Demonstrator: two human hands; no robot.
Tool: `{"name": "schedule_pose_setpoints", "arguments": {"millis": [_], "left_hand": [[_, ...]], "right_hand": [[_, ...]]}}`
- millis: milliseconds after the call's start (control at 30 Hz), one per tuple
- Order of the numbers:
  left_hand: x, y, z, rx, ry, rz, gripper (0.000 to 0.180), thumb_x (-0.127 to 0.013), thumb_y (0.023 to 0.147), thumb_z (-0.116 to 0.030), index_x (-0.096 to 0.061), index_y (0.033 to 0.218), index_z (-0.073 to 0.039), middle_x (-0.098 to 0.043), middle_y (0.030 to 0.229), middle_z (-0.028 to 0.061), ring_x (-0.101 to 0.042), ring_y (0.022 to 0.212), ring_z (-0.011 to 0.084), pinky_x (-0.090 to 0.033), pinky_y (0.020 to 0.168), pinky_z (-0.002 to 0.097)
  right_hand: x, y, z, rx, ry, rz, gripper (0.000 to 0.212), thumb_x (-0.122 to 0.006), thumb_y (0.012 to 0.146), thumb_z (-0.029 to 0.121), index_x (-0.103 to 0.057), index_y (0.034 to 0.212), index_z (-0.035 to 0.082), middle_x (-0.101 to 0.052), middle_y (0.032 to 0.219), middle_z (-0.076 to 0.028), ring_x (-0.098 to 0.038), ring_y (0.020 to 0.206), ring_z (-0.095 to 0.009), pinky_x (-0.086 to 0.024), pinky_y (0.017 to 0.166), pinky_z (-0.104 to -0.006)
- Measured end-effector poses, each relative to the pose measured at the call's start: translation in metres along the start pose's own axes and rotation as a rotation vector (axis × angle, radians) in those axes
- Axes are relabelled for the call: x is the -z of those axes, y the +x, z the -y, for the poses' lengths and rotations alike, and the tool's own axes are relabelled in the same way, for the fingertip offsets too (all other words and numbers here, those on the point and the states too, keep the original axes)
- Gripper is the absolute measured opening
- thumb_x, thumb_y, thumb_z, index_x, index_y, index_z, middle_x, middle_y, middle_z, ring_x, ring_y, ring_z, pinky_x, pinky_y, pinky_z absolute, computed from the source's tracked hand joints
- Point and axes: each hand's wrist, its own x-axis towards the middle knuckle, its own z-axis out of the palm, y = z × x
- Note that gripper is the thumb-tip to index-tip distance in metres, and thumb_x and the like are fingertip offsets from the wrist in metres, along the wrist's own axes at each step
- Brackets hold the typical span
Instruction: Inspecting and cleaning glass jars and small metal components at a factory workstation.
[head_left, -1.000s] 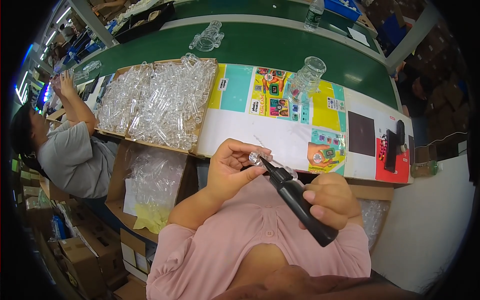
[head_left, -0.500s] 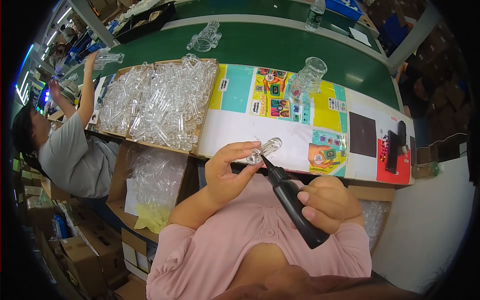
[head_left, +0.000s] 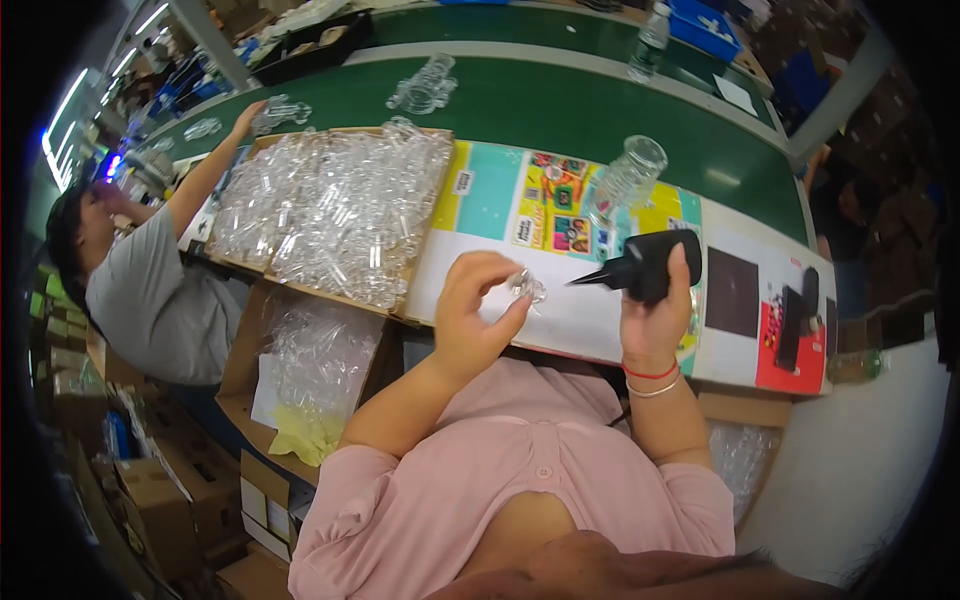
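Observation:
Between the fingertips and thumb of my left hand (head_left: 472, 310) is a small clear plastic part (head_left: 530, 288), held just above the white board (head_left: 580, 325). My right hand (head_left: 655, 325) is wrapped round a black squeeze bottle (head_left: 662, 266) with a thin pointed nozzle. The bottle is tipped nearly level, its nozzle aimed left at the clear part with a gap between them. Beyond the bottle, a larger clear plastic assembly (head_left: 628, 180) rests on the printed part of the board.
A shallow cardboard box (head_left: 432, 235) heaped with clear parts lies left of the board. Behind runs a green conveyor (head_left: 540, 110) bearing another clear assembly (head_left: 424, 86) and a water bottle (head_left: 650, 42). At left, a co-worker's hand (head_left: 250, 115) touches a clear piece. Dark objects (head_left: 800, 315) lie at right.
My right hand has raised the black bottle and swung it level, drawing its nozzle away from the clear part. My left hand has turned the part. The co-worker's hand has moved right.

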Motion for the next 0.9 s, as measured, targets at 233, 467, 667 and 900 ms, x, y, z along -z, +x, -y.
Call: {"name": "schedule_pose_setpoints", "arguments": {"millis": [233, 467, 667, 900], "left_hand": [[-0.030, 0.053, 0.105, 0.364, 0.208, 0.062, 0.035, -0.062, 0.075, -0.002, -0.054, 0.109, 0.001, -0.056, 0.101, 0.0122, -0.059, 0.088, 0.0225, -0.049, 0.076, 0.0305], [-0.022, 0.042, 0.156, 0.173, 0.761, 0.128, 0.035, -0.066, 0.072, -0.010, -0.056, 0.104, 0.000, -0.054, 0.106, 0.0183, -0.052, 0.094, 0.0341, -0.041, 0.085, 0.0406], [0.032, 0.053, 0.063, -0.014, 0.861, -0.006, 0.027, -0.068, 0.072, -0.015, -0.060, 0.093, -0.001, -0.054, 0.094, 0.0158, -0.049, 0.091, 0.0321, -0.040, 0.080, 0.0401], [0.127, 0.068, 0.084, 0.422, 1.293, 0.001, 0.029, -0.071, 0.070, -0.021, -0.059, 0.089, -0.003, -0.056, 0.091, 0.0135, -0.051, 0.090, 0.0305, -0.042, 0.076, 0.0393]], "right_hand": [[0.061, 0.033, 0.001, -0.232, 0.234, 0.122, 0.018, -0.051, 0.089, 0.020, -0.054, 0.095, 0.003, -0.057, 0.083, -0.006, -0.036, 0.044, -0.007, -0.031, 0.036, -0.0143], [0.071, 0.026, 0.007, -0.219, 0.206, 0.128, 0.017, -0.050, 0.090, 0.021, -0.053, 0.094, 0.004, -0.057, 0.082, -0.006, -0.037, 0.044, -0.006, -0.031, 0.036, -0.0150], [0.072, 0.023, 0.013, -0.209, 0.204, 0.122, 0.018, -0.050, 0.090, 0.021, -0.052, 0.094, 0.004, -0.057, 0.080, -0.007, -0.038, 0.044, -0.006, -0.030, 0.036, -0.0149], [0.059, 0.019, 0.006, -0.260, 0.191, 0.084, 0.018, -0.051, 0.089, 0.021, -0.051, 0.091, 0.003, -0.054, 0.073, -0.006, -0.038, 0.043, -0.007, -0.031, 0.033, -0.0153]]}}
